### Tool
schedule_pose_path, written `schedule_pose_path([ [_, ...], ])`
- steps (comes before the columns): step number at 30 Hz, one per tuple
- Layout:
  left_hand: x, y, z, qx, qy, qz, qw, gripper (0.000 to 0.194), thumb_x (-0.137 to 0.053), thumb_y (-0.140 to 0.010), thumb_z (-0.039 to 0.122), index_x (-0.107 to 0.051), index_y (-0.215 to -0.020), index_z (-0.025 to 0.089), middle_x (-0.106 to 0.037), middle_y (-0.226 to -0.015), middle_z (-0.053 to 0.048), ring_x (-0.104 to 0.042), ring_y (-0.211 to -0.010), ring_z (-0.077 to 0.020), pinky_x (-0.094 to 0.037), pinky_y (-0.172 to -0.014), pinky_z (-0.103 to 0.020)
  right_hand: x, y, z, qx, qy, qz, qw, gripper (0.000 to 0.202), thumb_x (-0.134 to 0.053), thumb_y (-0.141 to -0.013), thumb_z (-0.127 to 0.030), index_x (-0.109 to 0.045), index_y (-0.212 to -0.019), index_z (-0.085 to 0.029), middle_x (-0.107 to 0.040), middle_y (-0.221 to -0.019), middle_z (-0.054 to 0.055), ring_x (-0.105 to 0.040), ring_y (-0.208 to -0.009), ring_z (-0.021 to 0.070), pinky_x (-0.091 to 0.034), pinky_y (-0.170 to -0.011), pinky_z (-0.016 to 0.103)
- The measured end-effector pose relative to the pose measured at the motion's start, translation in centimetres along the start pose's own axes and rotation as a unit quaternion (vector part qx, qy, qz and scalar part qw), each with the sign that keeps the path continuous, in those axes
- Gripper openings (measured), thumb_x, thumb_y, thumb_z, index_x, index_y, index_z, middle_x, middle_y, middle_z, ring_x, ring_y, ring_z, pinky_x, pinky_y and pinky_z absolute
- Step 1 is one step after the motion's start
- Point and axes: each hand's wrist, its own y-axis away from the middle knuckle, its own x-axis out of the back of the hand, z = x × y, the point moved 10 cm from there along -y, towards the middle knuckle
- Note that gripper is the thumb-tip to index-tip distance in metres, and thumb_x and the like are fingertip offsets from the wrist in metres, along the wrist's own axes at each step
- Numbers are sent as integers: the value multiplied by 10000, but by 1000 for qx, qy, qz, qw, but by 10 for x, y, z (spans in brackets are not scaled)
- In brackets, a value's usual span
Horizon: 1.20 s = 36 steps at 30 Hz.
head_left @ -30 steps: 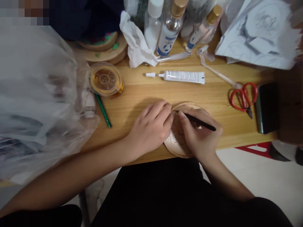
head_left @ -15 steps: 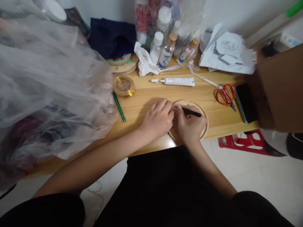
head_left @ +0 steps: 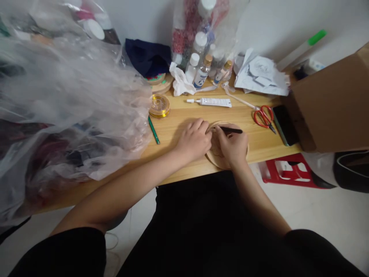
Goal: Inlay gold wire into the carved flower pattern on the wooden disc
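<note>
A round wooden disc (head_left: 216, 157) with faint line markings lies near the table's front edge. My right hand (head_left: 235, 146) rests over its right part, with thumb and fingers closed round a dark, slim tool (head_left: 233, 130) that looks like tweezers. The tool's tip points left, toward my other hand. At the disc's left edge sits my left hand (head_left: 196, 139), its fingers bent and pressed together against the rim. Whatever its fingertips pinch, if anything, is hidden.
Behind the hands lie a white tube (head_left: 216, 102) and a gold wire spool (head_left: 159, 106). A green pencil (head_left: 153, 130) and a big plastic bag (head_left: 72, 96) are left. Red-handled scissors (head_left: 263, 116), a phone (head_left: 285, 125) and a cardboard box (head_left: 331, 104) stand right.
The camera view has shifted, so the table items appear moved. Against the disc, my right hand and the dark tool have turned slightly; my left hand keeps its place at the rim.
</note>
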Motion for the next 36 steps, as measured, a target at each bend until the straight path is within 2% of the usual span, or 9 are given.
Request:
schedule_pose_path([
  [4,1,0,1,-1,-6,11,1000,259,-498,-963,186,-705,-1093,104,-661,-1141,-154,-571,-1141,-286,-486,-861,-399,6,-5,9,-10,-37,-21,999,187,-659,-816,-332,-742,-833,-165,-754,-834,82,-685,-742,177,-537,-691,312],
  [8,1,1,1,-6,-10,18,1000,276,-476,-970,179,-683,-1138,108,-662,-1174,-156,-575,-1152,-280,-492,-869,-396,18,-8,16,-26,-59,-25,998,188,-676,-805,-342,-743,-821,-167,-743,-796,66,-660,-668,155,-503,-567,266],
  [11,6,2,1,-14,-10,46,999,264,-503,-957,198,-674,-1143,122,-661,-1185,-155,-574,-1162,-283,-505,-868,-401,28,-9,17,-20,-65,-35,997,163,-690,-806,-331,-750,-834,-182,-736,-790,46,-636,-638,138,-477,-524,250],
  [17,12,0,-5,-13,62,59,996,262,-552,-931,195,-679,-1148,123,-644,-1210,-162,-564,-1173,-292,-517,-942,-458,39,-2,21,-2,-92,-62,994,113,-697,-851,-253,-740,-951,-220,-749,-890,36,-682,-763,150,-555,-649,285],
  [20,11,-3,-12,9,123,52,991,244,-605,-903,179,-694,-1124,125,-621,-1230,-163,-548,-1190,-299,-497,-1003,-492,42,4,22,5,-110,-75,991,229,-685,-862,-188,-708,-1080,-255,-751,-994,23,-706,-848,147,-583,-752,287],
  [23,8,-5,-18,26,159,35,986,246,-635,-890,179,-689,-1126,134,-603,-1258,-156,-536,-1214,-298,-486,-1031,-511,36,9,14,30,-87,-117,989,340,-619,-899,-141,-635,-1214,-266,-741,-1074,25,-709,-904,150,-577,-847,304],
  [27,8,-7,-19,29,170,25,985,259,-633,-903,197,-658,-1154,140,-604,-1261,-147,-544,-1222,-281,-481,-1055,-510,20,11,-9,107,-22,-169,980,248,-576,-908,-129,-605,-1137,-221,-736,-953,31,-687,-804,161,-560,-725,292],
  [30,12,-8,-19,26,174,33,984,254,-632,-906,188,-642,-1155,138,-614,-1241,-143,-566,-1205,-266,-499,-1046,-487,11,11,-20,139,25,-175,974,168,-598,-900,-176,-589,-1068,-180,-712,-863,44,-656,-737,180,-528,-641,307],
  [36,22,-4,-9,-28,95,53,994,250,-623,-881,106,-653,-1129,109,-631,-1227,-158,-578,-1199,-290,-524,-1021,-477,2,10,-24,153,66,-178,970,150,-576,-889,-161,-582,-1039,-153,-691,-824,48,-640,-725,188,-506,-623,308],
])
